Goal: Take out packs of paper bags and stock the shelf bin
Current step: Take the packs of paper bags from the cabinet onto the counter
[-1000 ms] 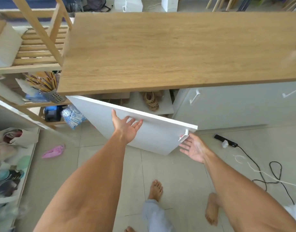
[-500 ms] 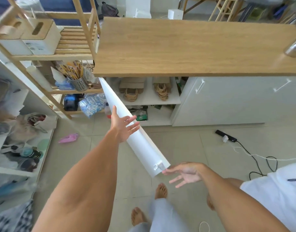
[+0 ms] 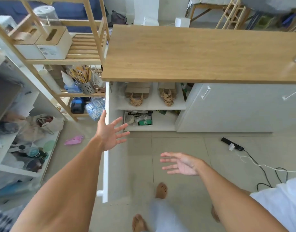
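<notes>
Packs of paper bags (image 3: pixel 136 94) lie on the upper cabinet shelf (image 3: pixel 150 107), handles pointing outward, ahead of and above both empty, spread-fingered hands; the left hand (image 3: pixel 110 133), beside the open door (image 3: pixel 105 164), is nearer than the right hand (image 3: pixel 180 164)

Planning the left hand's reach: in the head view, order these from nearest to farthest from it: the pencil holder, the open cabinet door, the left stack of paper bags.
1. Open cabinet door, right at the left hand.
2. Left stack of paper bags, on the upper cabinet shelf.
3. Pencil holder, on the wooden rack at left, slightly farther.
</notes>
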Tool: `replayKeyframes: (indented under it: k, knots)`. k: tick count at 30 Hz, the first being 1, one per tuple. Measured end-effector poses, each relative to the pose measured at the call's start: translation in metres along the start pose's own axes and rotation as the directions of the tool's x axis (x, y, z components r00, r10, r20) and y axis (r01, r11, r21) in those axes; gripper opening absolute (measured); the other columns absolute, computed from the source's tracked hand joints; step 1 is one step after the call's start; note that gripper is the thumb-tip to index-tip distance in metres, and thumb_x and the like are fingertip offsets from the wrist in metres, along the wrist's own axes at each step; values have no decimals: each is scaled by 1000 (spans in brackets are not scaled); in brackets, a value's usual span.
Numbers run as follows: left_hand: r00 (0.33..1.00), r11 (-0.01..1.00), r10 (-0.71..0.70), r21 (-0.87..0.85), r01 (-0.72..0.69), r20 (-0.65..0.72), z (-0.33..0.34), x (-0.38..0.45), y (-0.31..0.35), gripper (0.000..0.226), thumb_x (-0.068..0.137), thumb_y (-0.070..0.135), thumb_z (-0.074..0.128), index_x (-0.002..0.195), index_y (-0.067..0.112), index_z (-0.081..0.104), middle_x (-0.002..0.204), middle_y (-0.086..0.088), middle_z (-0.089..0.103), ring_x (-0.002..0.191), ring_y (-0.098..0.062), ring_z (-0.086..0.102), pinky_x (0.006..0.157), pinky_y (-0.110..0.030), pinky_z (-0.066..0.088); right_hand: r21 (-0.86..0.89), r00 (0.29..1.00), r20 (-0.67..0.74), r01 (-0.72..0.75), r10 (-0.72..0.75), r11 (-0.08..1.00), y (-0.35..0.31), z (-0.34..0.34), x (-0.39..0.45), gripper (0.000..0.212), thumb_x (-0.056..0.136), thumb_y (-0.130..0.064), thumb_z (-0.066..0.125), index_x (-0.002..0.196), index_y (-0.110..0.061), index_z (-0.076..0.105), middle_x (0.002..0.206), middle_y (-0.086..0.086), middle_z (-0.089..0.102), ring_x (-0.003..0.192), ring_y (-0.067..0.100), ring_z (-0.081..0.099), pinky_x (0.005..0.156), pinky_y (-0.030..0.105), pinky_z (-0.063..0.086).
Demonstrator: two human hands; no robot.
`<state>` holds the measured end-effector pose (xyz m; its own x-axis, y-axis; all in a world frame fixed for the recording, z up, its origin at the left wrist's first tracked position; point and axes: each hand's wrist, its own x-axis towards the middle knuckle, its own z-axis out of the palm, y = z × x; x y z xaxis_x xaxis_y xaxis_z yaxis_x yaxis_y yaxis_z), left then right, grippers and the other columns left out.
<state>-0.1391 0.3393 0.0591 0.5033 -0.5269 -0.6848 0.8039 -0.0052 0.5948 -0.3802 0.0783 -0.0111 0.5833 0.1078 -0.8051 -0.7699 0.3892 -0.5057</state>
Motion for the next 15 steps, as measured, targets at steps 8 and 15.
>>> replayKeyframes:
  k: [8,15]
  knots:
    - [1000,977,2,213,-2,-3,51,38,57,90,89,90,29,149,29,56,143,-6,64,127,-39,64,116,-59,41,-6,977,-152,148,-147,989,-91,-41,14,59,88,-47,72,138,-17,64,138,11,69,129,36,64,117,53,44]
    - [987,824,-59,551,134,-151,102,132,64,61,107,57,46,156,21,48,151,-4,58,121,-34,66,105,-48,51,-95,941,-245,217,-234,972,-197,-107,63,58,96,-49,65,142,-15,55,140,12,63,128,31,61,116,49,44]
